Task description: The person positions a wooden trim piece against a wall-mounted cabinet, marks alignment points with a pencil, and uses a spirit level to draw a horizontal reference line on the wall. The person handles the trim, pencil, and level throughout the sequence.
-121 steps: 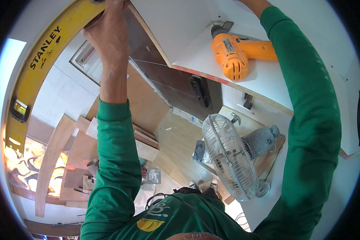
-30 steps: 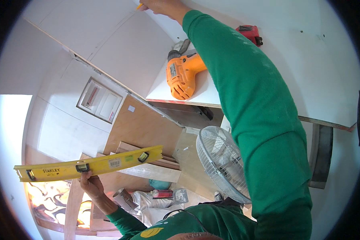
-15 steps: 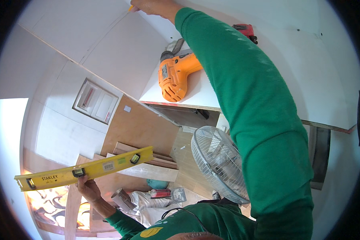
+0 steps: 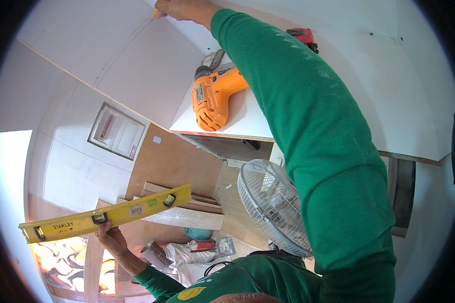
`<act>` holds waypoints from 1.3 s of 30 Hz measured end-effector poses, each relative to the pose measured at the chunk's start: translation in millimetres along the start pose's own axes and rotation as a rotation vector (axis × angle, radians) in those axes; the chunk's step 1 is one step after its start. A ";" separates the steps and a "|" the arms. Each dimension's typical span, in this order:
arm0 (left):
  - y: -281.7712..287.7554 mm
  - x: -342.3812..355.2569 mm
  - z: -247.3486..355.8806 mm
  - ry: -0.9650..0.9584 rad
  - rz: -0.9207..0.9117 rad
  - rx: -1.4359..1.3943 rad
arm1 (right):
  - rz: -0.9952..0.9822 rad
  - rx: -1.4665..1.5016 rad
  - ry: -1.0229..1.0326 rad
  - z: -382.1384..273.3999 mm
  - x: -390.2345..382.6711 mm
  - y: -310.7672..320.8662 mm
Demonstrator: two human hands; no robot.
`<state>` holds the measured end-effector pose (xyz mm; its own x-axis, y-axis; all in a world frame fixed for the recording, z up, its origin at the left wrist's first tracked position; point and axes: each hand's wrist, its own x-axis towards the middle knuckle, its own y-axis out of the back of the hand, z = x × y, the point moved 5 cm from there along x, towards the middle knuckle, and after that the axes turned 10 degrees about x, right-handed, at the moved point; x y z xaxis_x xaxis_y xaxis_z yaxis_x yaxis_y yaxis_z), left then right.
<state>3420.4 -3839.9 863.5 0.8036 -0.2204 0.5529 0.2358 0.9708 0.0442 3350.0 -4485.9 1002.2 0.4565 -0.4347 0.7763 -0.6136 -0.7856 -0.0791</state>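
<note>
My left hand (image 4: 113, 239) grips a long yellow spirit level (image 4: 122, 214) by its lower edge, near the middle vial. The level is held up, tilted slightly, with its right end higher. At the top, my right hand (image 4: 188, 10) is closed around a thin yellow-orange pencil (image 4: 155, 13); most of it is hidden by the fingers. Its tip is at the white wall panel (image 4: 141, 65), by the end of a faint drawn line. Under my outstretched right arm, an orange drill (image 4: 212, 101) lies on a white shelf (image 4: 247, 118), its handle partly covered by my sleeve.
A red tape measure (image 4: 302, 36) rests on the shelf beyond my sleeve. Below the shelf stands a grey wire-caged fan (image 4: 273, 202). Wooden boards (image 4: 187, 220) lean low by the wall, near a recessed panel box (image 4: 117, 130). Bags and cans (image 4: 156, 253) lie on the floor.
The view has shifted slightly, so the drill and shelf appear farther left. My right hand with the pencil also appears a little farther left. Both hands keep their holds.
</note>
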 end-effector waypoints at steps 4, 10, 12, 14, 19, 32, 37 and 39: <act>0.9 -5.4 0.2 0.006 0.036 0.060 | -0.017 -0.067 -0.014 -3.4 -4.6 -6.8; 6.6 -6.4 -4.7 0.009 0.077 0.096 | -0.021 -0.040 -0.005 7.7 4.0 -9.2; 2.8 -5.4 -4.2 0.008 0.075 0.093 | 0.000 -0.059 0.015 7.9 7.0 -5.0; 3.0 -3.0 -6.2 0.018 0.060 0.095 | 0.005 -0.067 0.041 10.9 10.8 -1.8; 8.2 -2.0 -11.0 0.035 0.043 0.060 | 0.030 -0.048 0.053 16.6 18.9 -3.6; 12.3 -0.8 -20.9 0.039 0.067 0.111 | 0.001 -0.087 0.044 11.4 12.6 -4.8; 20.5 0.9 -26.7 0.049 0.050 0.104 | -0.026 -0.074 0.031 9.9 13.4 -3.9; 23.1 2.7 -29.1 0.051 0.044 0.107 | -0.011 -0.085 0.061 11.1 16.3 -2.6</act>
<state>3444.0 -3820.8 841.8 0.8391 -0.1788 0.5138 0.1417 0.9837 0.1109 3366.2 -4495.8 1008.1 0.4254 -0.3965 0.8135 -0.6622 -0.7491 -0.0188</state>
